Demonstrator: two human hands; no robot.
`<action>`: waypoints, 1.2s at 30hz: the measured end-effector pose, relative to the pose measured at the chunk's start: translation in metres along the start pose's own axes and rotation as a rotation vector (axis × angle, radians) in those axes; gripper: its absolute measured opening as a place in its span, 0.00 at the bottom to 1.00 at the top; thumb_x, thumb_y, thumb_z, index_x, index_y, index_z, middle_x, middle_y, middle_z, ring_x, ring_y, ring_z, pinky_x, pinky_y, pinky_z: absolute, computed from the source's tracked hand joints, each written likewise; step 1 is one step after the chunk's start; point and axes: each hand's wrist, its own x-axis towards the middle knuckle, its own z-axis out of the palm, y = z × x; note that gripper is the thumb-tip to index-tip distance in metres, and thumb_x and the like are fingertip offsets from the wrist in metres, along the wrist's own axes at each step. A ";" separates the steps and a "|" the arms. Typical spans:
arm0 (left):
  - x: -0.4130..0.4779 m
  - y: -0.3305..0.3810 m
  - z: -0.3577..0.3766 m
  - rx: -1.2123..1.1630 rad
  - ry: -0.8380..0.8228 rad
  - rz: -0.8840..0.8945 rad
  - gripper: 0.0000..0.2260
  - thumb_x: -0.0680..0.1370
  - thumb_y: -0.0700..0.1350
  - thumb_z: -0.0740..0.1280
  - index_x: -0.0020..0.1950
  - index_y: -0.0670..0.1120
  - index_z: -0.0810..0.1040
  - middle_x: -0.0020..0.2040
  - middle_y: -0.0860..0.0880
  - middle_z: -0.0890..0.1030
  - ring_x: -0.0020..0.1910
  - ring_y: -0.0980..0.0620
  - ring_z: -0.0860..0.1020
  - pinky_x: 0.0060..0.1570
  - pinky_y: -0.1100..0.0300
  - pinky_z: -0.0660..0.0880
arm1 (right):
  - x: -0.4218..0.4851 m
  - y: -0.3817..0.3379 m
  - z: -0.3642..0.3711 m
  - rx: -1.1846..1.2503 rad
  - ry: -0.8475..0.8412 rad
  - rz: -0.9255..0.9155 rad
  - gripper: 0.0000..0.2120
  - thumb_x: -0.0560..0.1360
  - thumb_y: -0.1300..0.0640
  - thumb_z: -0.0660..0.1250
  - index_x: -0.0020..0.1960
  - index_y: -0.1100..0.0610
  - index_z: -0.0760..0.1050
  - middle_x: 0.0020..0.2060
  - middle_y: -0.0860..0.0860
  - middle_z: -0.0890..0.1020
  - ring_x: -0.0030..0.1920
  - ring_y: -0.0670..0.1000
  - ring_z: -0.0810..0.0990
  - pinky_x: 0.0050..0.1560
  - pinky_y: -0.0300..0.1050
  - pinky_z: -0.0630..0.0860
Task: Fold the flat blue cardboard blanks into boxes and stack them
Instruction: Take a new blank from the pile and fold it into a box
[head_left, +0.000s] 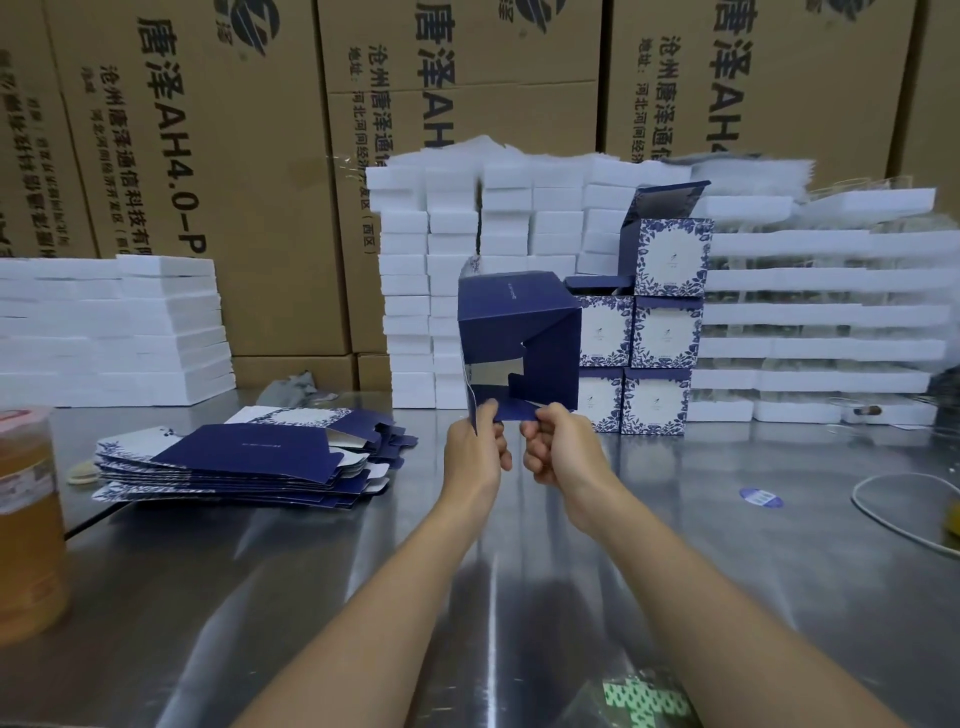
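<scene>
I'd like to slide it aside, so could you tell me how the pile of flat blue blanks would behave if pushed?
The pile of flat blanks would probably shear rather than move as one: its sheets lie fanned and loose. On the shiny metal table it likely slides easily. Each sheet looks thin, so probably bendy.

Found a navy half-folded box (519, 338) upright, bottom flaps unlocked. Found flat blanks (249, 452) piled well left of it, finished boxes (665, 332) stacked just right, behind it.
</scene>
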 end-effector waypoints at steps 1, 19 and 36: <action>0.000 0.000 -0.001 -0.005 -0.017 -0.015 0.18 0.85 0.50 0.59 0.36 0.47 0.65 0.26 0.53 0.66 0.27 0.53 0.67 0.32 0.59 0.66 | -0.001 -0.001 0.000 -0.021 -0.020 0.002 0.16 0.82 0.55 0.57 0.37 0.57 0.72 0.24 0.49 0.67 0.24 0.49 0.68 0.29 0.42 0.63; 0.000 0.007 -0.006 -0.236 -0.053 -0.228 0.16 0.84 0.50 0.63 0.37 0.48 0.71 0.26 0.52 0.68 0.26 0.53 0.69 0.33 0.58 0.64 | 0.006 0.003 0.000 -0.080 0.093 -0.051 0.18 0.81 0.56 0.57 0.33 0.57 0.72 0.21 0.48 0.68 0.21 0.49 0.67 0.27 0.41 0.64; 0.002 -0.004 -0.010 0.075 -0.385 -0.181 0.17 0.74 0.41 0.73 0.62 0.50 0.78 0.49 0.52 0.84 0.49 0.53 0.84 0.41 0.59 0.76 | 0.015 -0.007 -0.025 -0.074 0.315 -0.140 0.20 0.83 0.52 0.62 0.34 0.59 0.75 0.20 0.48 0.73 0.22 0.49 0.71 0.31 0.45 0.67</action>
